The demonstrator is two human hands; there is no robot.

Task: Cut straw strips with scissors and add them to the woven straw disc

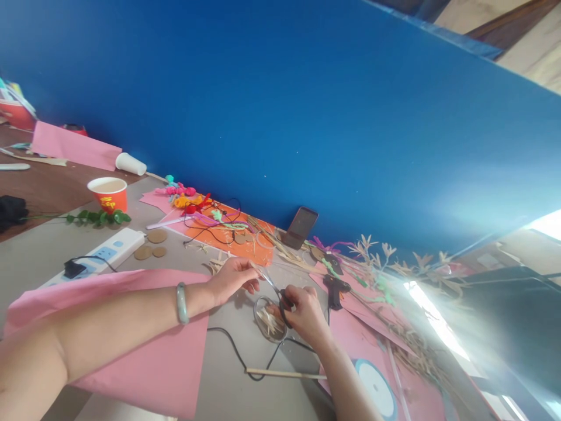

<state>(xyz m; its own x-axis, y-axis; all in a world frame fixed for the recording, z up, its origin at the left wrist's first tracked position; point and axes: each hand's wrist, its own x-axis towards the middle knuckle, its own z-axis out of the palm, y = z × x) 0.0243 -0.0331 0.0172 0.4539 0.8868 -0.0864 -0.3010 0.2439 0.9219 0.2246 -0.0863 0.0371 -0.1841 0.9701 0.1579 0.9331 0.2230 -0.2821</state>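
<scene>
My right hand (307, 316) grips a pair of scissors (272, 284) by the dark handles, with the blades pointing up and to the left. At the blade tips, my left hand (232, 280) is closed in a pinch; whatever is between its fingertips is too small to make out. A pale green bangle (182, 304) circles the left wrist. Just below the scissors sits a small round container (268, 334) with cut pale strips in it. More pale strips (215, 264) lie on the table behind the left hand.
Pink paper (166, 362) lies under my left forearm. A power strip (109, 252), wooden discs (156, 235) and a red paper cup (114, 202) are at left. A phone (301, 227) leans on the blue partition (263, 117). At right are a glue gun (336, 290) and dried stems (416, 354). A black cord (236, 349) crosses the front.
</scene>
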